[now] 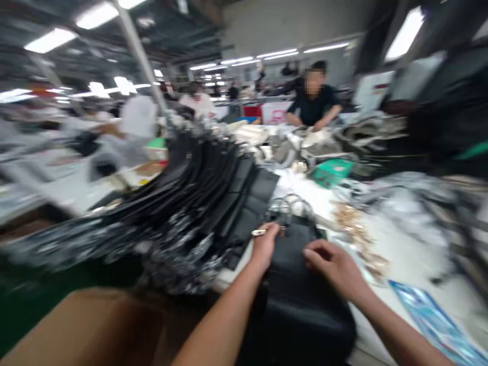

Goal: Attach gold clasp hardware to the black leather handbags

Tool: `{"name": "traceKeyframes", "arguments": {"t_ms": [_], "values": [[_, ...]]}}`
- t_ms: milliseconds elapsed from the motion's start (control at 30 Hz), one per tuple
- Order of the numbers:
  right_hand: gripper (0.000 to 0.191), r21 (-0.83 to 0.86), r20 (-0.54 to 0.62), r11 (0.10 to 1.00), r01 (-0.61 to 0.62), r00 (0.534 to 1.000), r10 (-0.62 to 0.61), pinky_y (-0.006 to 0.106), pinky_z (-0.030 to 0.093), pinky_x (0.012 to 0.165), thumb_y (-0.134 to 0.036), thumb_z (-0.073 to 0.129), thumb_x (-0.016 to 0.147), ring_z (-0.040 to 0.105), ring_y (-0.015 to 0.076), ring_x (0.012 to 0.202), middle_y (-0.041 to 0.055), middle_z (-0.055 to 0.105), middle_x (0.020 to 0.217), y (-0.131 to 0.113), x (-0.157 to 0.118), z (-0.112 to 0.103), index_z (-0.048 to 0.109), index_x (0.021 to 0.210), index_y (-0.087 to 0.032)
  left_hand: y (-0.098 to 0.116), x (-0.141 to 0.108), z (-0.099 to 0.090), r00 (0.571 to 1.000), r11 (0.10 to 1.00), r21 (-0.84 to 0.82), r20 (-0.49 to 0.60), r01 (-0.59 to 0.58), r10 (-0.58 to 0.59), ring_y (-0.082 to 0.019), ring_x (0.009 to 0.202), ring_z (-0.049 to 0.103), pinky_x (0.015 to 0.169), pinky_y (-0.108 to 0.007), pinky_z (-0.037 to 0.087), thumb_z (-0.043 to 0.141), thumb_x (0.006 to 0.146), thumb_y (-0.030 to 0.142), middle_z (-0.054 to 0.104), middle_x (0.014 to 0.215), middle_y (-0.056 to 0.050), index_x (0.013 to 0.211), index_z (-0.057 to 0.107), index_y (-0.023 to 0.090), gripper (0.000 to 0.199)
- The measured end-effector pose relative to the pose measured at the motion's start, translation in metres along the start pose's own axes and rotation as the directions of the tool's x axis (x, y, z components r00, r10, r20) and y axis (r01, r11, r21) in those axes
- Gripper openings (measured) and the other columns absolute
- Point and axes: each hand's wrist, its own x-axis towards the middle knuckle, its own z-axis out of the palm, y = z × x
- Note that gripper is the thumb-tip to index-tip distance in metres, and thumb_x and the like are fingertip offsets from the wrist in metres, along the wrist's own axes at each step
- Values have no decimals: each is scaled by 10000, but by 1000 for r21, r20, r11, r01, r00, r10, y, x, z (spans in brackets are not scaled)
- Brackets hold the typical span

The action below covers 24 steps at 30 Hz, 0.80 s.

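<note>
Left hand point(266, 245) narrow, pinching a small gold fitting point(258, 232) between thumb and fingers, at the far edge of a black bag point(293, 315); right hand point(332, 267) curled over the bag's top, fingers against the surface, firm grip or light rest impossible to tell; bag lying directly under both hands, metal loops point(292, 206) just beyond the left hand.

Best handling, by the look of it: fitting pinched close to its end for fine control; bag pinned flat by the right hand, so no slipping under the small part; short, slow finger movements, bare metal near a smooth black surface being a scratch risk.

Left of the left hand, a leaning row of black bags point(206, 198), blurred; below that hand, a cardboard box point(91, 325); right of the right hand, loose gold hardware point(353, 223) on a white table point(404, 264) and a blue packet point(434, 325); well beyond both hands, a teal box point(331, 172) and a co-worker point(314, 104) across the table, both hands down at a heap of pale material.
</note>
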Motion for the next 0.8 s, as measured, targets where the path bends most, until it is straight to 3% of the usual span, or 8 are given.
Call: {"name": "traceKeyframes", "arguments": {"t_ms": [67,133,267,367,433,633,800], "values": [[216,-1,-73,998,-68,995,68,245,479,619,-390,609,898,626,146,636,-15,662,674,19,-25,-45,660,830,-192,6,0,58,961,987,-139,271,86,-45,-187,835,667,764,-337,535,625,873,402,701,920,-29,993,664,154,278],[224,6,-156,992,-128,979,127,240,449,594,-389,594,881,624,153,621,-19,656,641,37,-43,-71,651,779,-197,7,3,75,912,965,-197,402,175,-83,-186,743,672,696,-297,515,683,791,436,710,801,0,956,674,181,304],[228,-116,-389,963,-245,903,183,257,441,616,-415,588,851,625,175,665,-1,682,707,73,-65,-104,663,794,-207,13,9,60,827,896,-278,541,346,-151,-190,654,678,657,-301,522,741,690,431,708,729,26,920,652,211,330],[239,-305,-438,899,-315,884,161,265,455,661,-410,539,876,634,182,711,13,707,799,87,-67,-125,686,882,-222,27,5,54,729,803,-312,652,508,-208,-202,651,694,670,-324,550,777,673,325,725,739,-13,922,659,180,312],[248,-422,-433,841,-337,891,139,267,452,688,-398,517,890,637,182,751,20,711,871,88,-61,-134,698,935,-235,37,3,58,682,804,-266,698,531,-220,-228,665,708,667,-344,564,789,676,269,743,768,-60,981,670,147,349],[214,-593,-353,737,-324,927,123,252,373,659,-377,558,887,607,187,877,22,678,980,81,-27,-136,713,1000,-284,54,1,68,622,834,-168,745,526,-242,-236,673,727,659,-329,582,782,701,203,759,797,-108,1033,673,103,363],[177,-677,-270,680,-282,954,127,258,337,659,-328,553,894,575,203,937,40,641,964,77,-13,-134,718,930,-274,55,4,69,628,845,-201,755,496,-189,-220,681,725,661,-320,584,798,682,190,765,858,-101,1098,662,125,443]]}}
